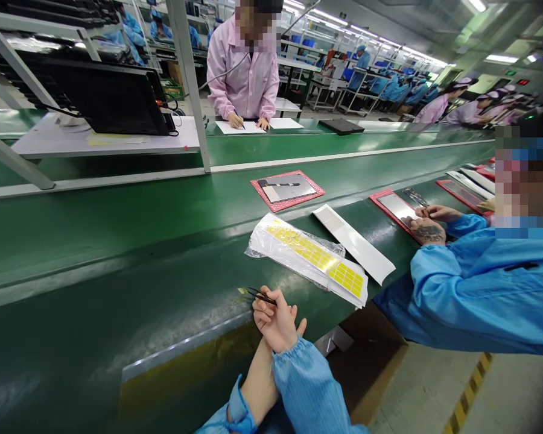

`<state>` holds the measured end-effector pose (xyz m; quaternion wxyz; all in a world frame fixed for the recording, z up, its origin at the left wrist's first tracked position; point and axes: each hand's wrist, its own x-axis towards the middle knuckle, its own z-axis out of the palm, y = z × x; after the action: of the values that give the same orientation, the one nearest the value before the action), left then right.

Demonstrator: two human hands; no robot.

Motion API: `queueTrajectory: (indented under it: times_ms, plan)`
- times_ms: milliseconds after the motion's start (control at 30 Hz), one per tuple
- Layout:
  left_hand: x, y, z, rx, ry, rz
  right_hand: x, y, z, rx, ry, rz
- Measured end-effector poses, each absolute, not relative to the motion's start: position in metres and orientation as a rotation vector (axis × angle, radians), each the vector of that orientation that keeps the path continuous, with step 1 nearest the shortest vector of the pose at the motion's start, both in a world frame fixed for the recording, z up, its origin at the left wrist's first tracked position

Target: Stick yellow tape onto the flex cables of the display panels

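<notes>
Green conveyor belt [117,241] runs across the frame. Center: red mat [287,191] with a silver panel [289,188] on it. Below that, a clear plastic bag [308,259] of yellow label sheets, a white strip [353,244] just beside it. Right: red-edged tray [391,208], metal tweezers [415,196] touching it, more red trays [461,196] and white strips [473,184] toward the right edge.

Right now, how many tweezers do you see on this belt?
2. One pair of tweezers is in the person's hand; the other lies by the red mat near a co-worker's hands. More may be hidden.
</notes>
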<state>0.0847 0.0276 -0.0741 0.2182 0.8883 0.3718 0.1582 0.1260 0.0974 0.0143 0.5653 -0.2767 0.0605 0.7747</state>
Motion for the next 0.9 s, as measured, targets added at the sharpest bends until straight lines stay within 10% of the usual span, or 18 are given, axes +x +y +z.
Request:
queueTrajectory:
  times_ms: [900]
  plan:
    - [0.08,0.028,-0.065,2.37,1.098,0.337,0.124,0.098,0.015,-0.684,0.033,1.8]
